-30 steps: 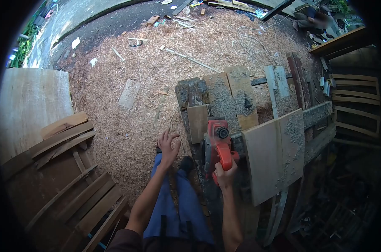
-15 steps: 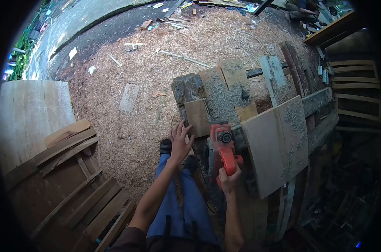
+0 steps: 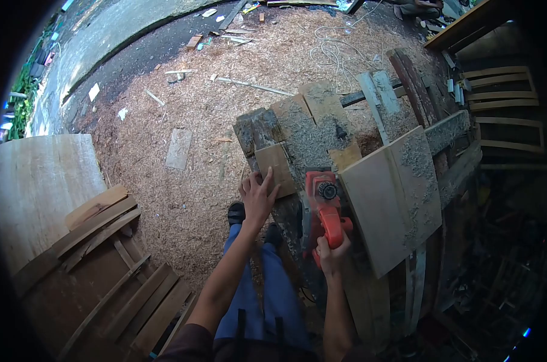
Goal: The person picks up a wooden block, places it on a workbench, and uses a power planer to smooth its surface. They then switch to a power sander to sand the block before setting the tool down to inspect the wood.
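Observation:
A red electric planer (image 3: 327, 208) with a black front knob is in my right hand (image 3: 332, 254), its fingers wrapped round the rear handle. The planer is at the near side of the workbench, left of a wide pale board (image 3: 388, 205). My left hand (image 3: 259, 194) has its fingers spread, the fingertips at the left edge of a small brown board (image 3: 274, 172). That board lies on the bench's weathered planks (image 3: 261, 130). Grey-brown shavings cover the planks beyond it and part of the wide board.
Loose planks (image 3: 134, 301) are stacked at the lower left beside a plywood sheet (image 3: 50, 181). Wood frames (image 3: 505, 96) stand at the right. A white cord (image 3: 330, 54) lies on the shavings-covered ground. Part of another person (image 3: 419, 8) shows at the top right.
My left hand has moved slightly down relative to the bench and onto the small board's edge. The view has shifted, so the bench appears further left. My right hand still holds the planer.

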A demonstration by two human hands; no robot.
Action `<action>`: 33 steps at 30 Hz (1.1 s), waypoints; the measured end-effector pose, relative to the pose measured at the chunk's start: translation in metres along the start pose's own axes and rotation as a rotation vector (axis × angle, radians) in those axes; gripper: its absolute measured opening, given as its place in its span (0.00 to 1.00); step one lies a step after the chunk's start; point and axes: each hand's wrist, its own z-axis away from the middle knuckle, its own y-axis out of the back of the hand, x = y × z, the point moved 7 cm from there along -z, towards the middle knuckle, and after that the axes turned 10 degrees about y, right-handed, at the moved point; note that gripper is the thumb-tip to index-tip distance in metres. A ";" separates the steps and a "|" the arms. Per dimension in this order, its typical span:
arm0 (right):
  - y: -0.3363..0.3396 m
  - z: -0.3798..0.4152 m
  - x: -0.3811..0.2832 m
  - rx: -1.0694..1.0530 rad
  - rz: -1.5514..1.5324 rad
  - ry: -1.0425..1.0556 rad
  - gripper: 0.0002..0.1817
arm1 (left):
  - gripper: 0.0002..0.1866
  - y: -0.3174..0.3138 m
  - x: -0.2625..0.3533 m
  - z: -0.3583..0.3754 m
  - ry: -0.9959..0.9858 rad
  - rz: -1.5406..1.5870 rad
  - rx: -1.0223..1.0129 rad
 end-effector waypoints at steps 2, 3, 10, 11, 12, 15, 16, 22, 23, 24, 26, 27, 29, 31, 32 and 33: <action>0.000 0.000 -0.004 0.003 0.025 0.008 0.13 | 0.31 -0.002 -0.001 0.002 -0.073 -0.032 0.011; 0.001 0.000 -0.003 0.003 0.025 0.008 0.13 | 0.31 -0.001 -0.002 0.003 -0.073 -0.031 0.010; 0.001 -0.009 -0.009 0.020 0.061 0.031 0.12 | 0.40 -0.016 0.017 0.005 0.114 0.114 0.046; 0.001 -0.009 -0.009 0.032 0.035 0.000 0.12 | 0.45 -0.016 0.021 0.006 0.189 0.133 0.033; 0.001 -0.010 -0.009 0.033 0.036 -0.002 0.12 | 0.45 -0.020 0.026 0.006 0.189 0.133 0.031; 0.006 -0.014 -0.008 0.047 0.073 0.030 0.11 | 0.51 -0.030 0.026 0.001 0.308 0.154 0.013; 0.009 -0.015 -0.007 0.043 0.107 0.060 0.11 | 0.48 -0.030 0.025 -0.002 0.323 0.195 0.002; 0.016 -0.012 -0.013 0.039 0.115 0.077 0.11 | 0.43 0.003 -0.016 0.009 0.290 0.582 -0.119; 0.014 -0.010 -0.014 0.027 0.105 0.058 0.12 | 0.42 0.000 -0.027 0.015 0.362 0.880 -0.271; 0.011 -0.008 -0.017 0.023 0.094 0.054 0.12 | 0.37 -0.002 -0.035 0.018 0.395 1.054 -0.266; 0.004 -0.006 -0.020 0.033 -0.001 -0.046 0.13 | 0.35 0.008 -0.047 0.015 0.356 1.038 -0.264; 0.001 -0.005 -0.022 0.030 -0.004 -0.046 0.13 | 0.32 0.011 -0.053 0.014 0.321 1.032 -0.274; -0.004 -0.003 -0.023 0.017 -0.066 -0.066 0.15 | 0.33 0.002 -0.069 0.014 0.375 1.066 -0.399; -0.002 -0.002 -0.010 0.017 -0.028 -0.025 0.16 | 0.34 0.001 -0.071 0.014 0.546 1.265 -0.465; -0.001 -0.001 -0.008 0.019 0.004 0.021 0.17 | 0.33 0.005 -0.066 0.012 0.554 1.399 -0.396; -0.002 0.000 -0.008 0.016 0.007 0.023 0.17 | 0.33 0.002 -0.063 0.014 0.555 1.404 -0.394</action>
